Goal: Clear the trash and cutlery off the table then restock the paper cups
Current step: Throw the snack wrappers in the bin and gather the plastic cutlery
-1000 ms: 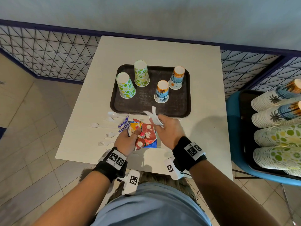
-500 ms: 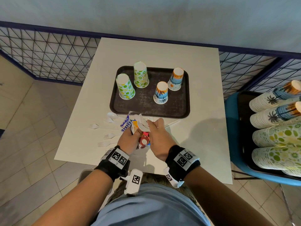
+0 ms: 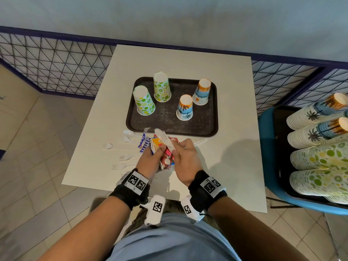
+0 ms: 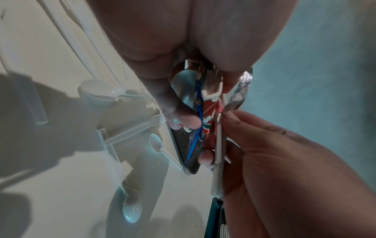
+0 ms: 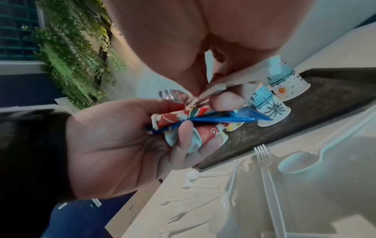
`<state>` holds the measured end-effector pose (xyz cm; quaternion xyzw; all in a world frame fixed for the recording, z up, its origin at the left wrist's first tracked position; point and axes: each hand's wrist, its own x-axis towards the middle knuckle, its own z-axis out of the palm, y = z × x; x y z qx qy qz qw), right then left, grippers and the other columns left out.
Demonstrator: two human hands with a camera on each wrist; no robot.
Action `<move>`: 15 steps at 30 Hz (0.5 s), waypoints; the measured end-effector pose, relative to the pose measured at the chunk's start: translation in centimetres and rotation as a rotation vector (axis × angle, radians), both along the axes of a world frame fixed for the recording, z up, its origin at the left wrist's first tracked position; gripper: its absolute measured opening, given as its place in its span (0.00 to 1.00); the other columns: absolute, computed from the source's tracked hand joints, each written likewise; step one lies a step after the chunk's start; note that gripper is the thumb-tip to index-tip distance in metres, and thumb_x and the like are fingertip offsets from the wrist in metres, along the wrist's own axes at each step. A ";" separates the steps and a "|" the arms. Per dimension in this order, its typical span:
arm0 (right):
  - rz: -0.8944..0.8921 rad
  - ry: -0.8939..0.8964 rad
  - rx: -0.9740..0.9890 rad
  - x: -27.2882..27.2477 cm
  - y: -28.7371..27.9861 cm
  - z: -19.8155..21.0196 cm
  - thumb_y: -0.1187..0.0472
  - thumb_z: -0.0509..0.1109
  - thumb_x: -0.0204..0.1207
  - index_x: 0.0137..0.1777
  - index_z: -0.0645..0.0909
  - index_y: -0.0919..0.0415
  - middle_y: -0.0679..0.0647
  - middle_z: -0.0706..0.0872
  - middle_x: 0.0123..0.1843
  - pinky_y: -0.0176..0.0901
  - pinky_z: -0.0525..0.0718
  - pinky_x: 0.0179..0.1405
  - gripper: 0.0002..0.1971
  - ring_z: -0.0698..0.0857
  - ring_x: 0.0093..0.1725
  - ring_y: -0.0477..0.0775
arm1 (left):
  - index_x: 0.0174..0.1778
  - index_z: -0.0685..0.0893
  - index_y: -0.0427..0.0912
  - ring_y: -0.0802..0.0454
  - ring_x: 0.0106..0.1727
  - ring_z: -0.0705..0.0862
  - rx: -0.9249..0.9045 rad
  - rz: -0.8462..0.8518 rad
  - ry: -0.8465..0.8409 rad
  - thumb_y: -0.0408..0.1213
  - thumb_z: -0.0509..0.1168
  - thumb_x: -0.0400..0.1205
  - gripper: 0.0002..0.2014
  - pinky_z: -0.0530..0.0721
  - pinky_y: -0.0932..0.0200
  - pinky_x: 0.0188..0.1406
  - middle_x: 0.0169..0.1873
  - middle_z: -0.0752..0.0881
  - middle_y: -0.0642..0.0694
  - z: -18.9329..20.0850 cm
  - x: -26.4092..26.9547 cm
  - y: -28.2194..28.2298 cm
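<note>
My left hand (image 3: 157, 150) grips a bunch of crumpled red, orange and blue wrappers (image 3: 165, 158) just above the table's near edge. My right hand (image 3: 177, 150) pinches the handles of a white plastic spoon and fork (image 3: 163, 137) and holds them against the wrappers. In the left wrist view the wrappers (image 4: 205, 112) sit between my left fingers, with the cutlery handles (image 4: 218, 145) beside them. The right wrist view shows the wrappers (image 5: 183, 117) in my left palm. Several upturned paper cups (image 3: 185, 108) stand on the dark tray (image 3: 169, 127).
Loose white forks (image 3: 125, 157) and spoons (image 3: 129, 133) lie on the white table (image 3: 235, 113) left of my hands, beside a blue-and-white wrapper (image 3: 143, 143). A white stick (image 3: 199, 142) lies right of them. Stacks of paper cups (image 3: 318, 159) lie on a blue chair (image 3: 265, 147) at the right.
My left hand gathered the flat wrappers off the table into a bunch. My right hand brought its cutlery left against that bunch.
</note>
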<state>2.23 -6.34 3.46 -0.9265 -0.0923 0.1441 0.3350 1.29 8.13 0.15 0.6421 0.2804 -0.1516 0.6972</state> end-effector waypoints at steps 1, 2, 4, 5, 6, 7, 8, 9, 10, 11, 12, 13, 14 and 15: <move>-0.004 -0.001 -0.005 0.0 -0.1 0.0 0.59 0.57 0.91 0.85 0.69 0.57 0.56 0.74 0.66 0.22 0.69 0.60 0.23 0.78 0.55 0.50 | 0.61 0.87 0.58 0.40 0.61 0.93 0.005 -0.013 -0.017 0.45 0.66 0.91 0.07 0.90 0.31 0.63 0.59 0.94 0.44 0.1 0.0 -0.2; -0.007 0.005 -0.006 0.0 -0.2 -0.2 0.58 0.58 0.91 0.84 0.70 0.54 0.55 0.74 0.65 0.19 0.66 0.57 0.22 0.75 0.52 0.47 | 0.61 0.87 0.58 0.40 0.61 0.93 0.003 -0.021 -0.038 0.45 0.66 0.90 0.07 0.91 0.32 0.63 0.59 0.94 0.43 0.3 -0.2 -0.3; -0.034 0.001 0.027 0.1 -0.1 -0.3 0.57 0.61 0.90 0.82 0.74 0.52 0.53 0.77 0.63 0.20 0.65 0.52 0.21 0.73 0.50 0.43 | 0.62 0.88 0.59 0.42 0.63 0.93 0.005 -0.030 -0.078 0.47 0.67 0.90 0.08 0.90 0.33 0.64 0.61 0.94 0.44 0.5 -0.4 -0.4; -0.069 0.002 0.087 0.0 0.0 -0.3 0.58 0.64 0.88 0.78 0.78 0.51 0.51 0.80 0.60 0.23 0.69 0.51 0.19 0.75 0.48 0.43 | 0.62 0.89 0.60 0.42 0.63 0.93 0.010 -0.026 -0.086 0.49 0.69 0.88 0.08 0.90 0.33 0.64 0.62 0.94 0.45 0.5 -0.3 -0.4; -0.122 0.013 0.173 -0.1 0.1 -0.4 0.60 0.69 0.86 0.73 0.82 0.51 0.49 0.82 0.56 0.26 0.74 0.50 0.17 0.77 0.46 0.43 | 0.61 0.89 0.61 0.43 0.63 0.93 0.014 -0.014 -0.087 0.52 0.70 0.86 0.09 0.90 0.33 0.64 0.62 0.94 0.46 0.5 -0.2 -0.4; -0.178 0.029 0.263 -0.2 0.1 -0.4 0.63 0.72 0.83 0.66 0.85 0.53 0.48 0.84 0.52 0.29 0.78 0.48 0.14 0.79 0.42 0.42 | 0.60 0.89 0.61 0.42 0.63 0.93 0.016 0.002 -0.085 0.52 0.71 0.85 0.09 0.90 0.33 0.64 0.61 0.94 0.46 0.5 -0.1 -0.4; -0.221 0.035 0.324 -0.2 0.2 -0.5 0.65 0.75 0.80 0.59 0.86 0.54 0.48 0.84 0.47 0.28 0.80 0.44 0.10 0.80 0.40 0.41 | 0.60 0.89 0.59 0.42 0.62 0.93 0.011 0.022 -0.078 0.51 0.71 0.86 0.08 0.91 0.34 0.62 0.60 0.94 0.44 0.7 0.0 -0.5; -0.242 0.038 0.353 -0.3 0.2 -0.7 0.67 0.76 0.78 0.52 0.86 0.54 0.49 0.85 0.44 0.26 0.80 0.41 0.08 0.80 0.38 0.40 | 0.59 0.88 0.57 0.41 0.61 0.93 -0.003 0.037 -0.072 0.49 0.71 0.87 0.07 0.92 0.37 0.59 0.59 0.94 0.43 0.7 0.1 -0.5; -0.248 0.037 0.363 -0.3 0.1 -1.0 0.67 0.77 0.77 0.49 0.86 0.53 0.49 0.86 0.43 0.25 0.81 0.40 0.08 0.81 0.38 0.40 | 0.59 0.88 0.55 0.42 0.59 0.94 -0.014 0.051 -0.065 0.48 0.70 0.87 0.07 0.93 0.41 0.56 0.58 0.94 0.41 0.7 0.2 -0.6; -0.247 0.037 0.370 -0.3 0.0 -1.2 0.67 0.78 0.76 0.47 0.87 0.51 0.48 0.86 0.43 0.25 0.81 0.41 0.08 0.81 0.38 0.41 | 0.59 0.88 0.54 0.42 0.56 0.94 -0.017 0.058 -0.063 0.48 0.70 0.87 0.07 0.94 0.44 0.53 0.57 0.94 0.40 0.6 0.2 -0.6; -0.242 0.035 0.371 -0.2 -0.1 -1.3 0.65 0.78 0.76 0.46 0.87 0.49 0.46 0.87 0.43 0.25 0.82 0.41 0.09 0.82 0.39 0.42 | 0.59 0.88 0.53 0.43 0.55 0.94 -0.015 0.060 -0.065 0.48 0.71 0.87 0.08 0.94 0.46 0.52 0.56 0.94 0.40 0.6 0.1 -0.7; -0.229 0.032 0.364 -0.2 -0.2 -1.4 0.64 0.79 0.75 0.46 0.88 0.47 0.44 0.87 0.45 0.26 0.82 0.42 0.08 0.83 0.40 0.42 | 0.59 0.88 0.53 0.42 0.55 0.94 -0.002 0.068 -0.068 0.49 0.71 0.86 0.08 0.94 0.46 0.52 0.56 0.95 0.40 0.5 0.1 -0.6; -0.210 0.028 0.358 -0.3 -0.2 -1.5 0.61 0.79 0.76 0.47 0.89 0.46 0.42 0.88 0.47 0.26 0.82 0.42 0.08 0.84 0.41 0.42 | 0.58 0.88 0.54 0.42 0.55 0.95 0.008 0.079 -0.069 0.49 0.72 0.86 0.08 0.94 0.45 0.54 0.55 0.95 0.41 0.5 0.0 -0.6; -0.192 0.029 0.363 -0.3 -0.2 -1.7 0.60 0.79 0.76 0.49 0.90 0.46 0.41 0.88 0.49 0.26 0.83 0.44 0.07 0.85 0.43 0.42 | 0.58 0.88 0.55 0.42 0.55 0.95 0.009 0.100 -0.061 0.48 0.73 0.85 0.07 0.93 0.43 0.55 0.55 0.95 0.42 0.3 0.0 -0.5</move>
